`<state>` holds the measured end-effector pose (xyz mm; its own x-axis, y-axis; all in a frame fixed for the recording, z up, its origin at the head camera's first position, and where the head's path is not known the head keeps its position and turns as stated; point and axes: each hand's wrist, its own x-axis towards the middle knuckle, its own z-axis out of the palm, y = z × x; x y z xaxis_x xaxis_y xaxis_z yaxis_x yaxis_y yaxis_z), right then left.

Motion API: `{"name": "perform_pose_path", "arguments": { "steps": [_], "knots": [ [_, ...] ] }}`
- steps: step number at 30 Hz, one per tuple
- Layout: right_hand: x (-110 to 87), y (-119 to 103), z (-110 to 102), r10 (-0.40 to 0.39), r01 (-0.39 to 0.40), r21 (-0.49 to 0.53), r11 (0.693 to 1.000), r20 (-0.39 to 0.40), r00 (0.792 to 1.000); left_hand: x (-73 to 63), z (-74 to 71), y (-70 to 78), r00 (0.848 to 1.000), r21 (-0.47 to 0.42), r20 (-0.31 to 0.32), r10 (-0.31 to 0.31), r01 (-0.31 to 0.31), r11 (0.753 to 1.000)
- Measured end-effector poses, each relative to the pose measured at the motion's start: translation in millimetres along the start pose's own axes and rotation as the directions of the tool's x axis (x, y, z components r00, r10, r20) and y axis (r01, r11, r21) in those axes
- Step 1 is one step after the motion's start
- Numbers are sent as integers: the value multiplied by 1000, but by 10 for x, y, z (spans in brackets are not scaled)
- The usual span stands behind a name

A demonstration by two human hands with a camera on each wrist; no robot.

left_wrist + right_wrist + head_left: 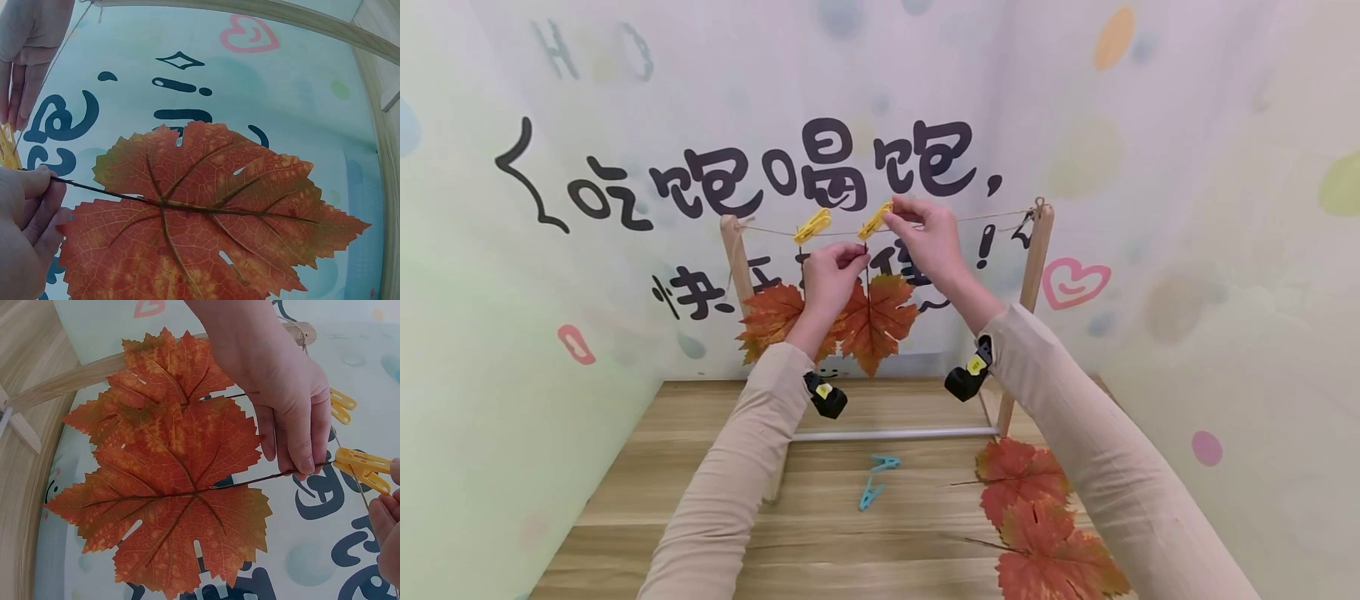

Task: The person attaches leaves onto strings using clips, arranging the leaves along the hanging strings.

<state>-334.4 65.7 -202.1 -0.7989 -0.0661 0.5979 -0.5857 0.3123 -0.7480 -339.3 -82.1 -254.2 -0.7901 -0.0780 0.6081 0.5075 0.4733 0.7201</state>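
My left hand [832,279] pinches the dark stem of an orange-red maple leaf [877,323] just below the string. Above it, my right hand [931,237] holds a yellow clothespin [876,220] between thumb and fingers. In the right wrist view that clothespin [365,469] sits on the string at the stem's tip. Further left, a second yellow clothespin [812,225] is on the string, with another maple leaf [772,315] hanging below, partly hidden behind my left hand. The left wrist view shows the held leaf [206,206] close up.
The string [992,218] runs between two wooden posts [1036,267]. On the wooden table [700,433] lie two blue clothespins [871,493] and, at the right, two more maple leaves [1052,550]. A white rod [895,434] crosses low between the posts.
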Motion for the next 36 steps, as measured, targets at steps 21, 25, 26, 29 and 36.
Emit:
{"name": "perform_pose_path", "arguments": {
  "steps": [21,25,26,29,36],
  "knots": [
    [-288,106,-273,1,1,-34,999,58,998,-37,-33,-37,999,-1,40,-26,26,1000],
    [-380,167,-333,5,-1,-45,999,96,995,-59,-55,9,1000,-11,6,-15,15,1000],
    [-406,179,-349,8,-3,-45,999,108,994,-64,-64,16,1000,-12,1,-10,10,1000],
    [-485,211,-396,11,-6,-41,999,137,990,-85,-93,29,1000,-14,-12,13,-13,1000],
    [-651,311,-508,50,-41,-55,998,179,983,-162,-147,49,996,-24,-23,90,-90,996]
  ]
}}
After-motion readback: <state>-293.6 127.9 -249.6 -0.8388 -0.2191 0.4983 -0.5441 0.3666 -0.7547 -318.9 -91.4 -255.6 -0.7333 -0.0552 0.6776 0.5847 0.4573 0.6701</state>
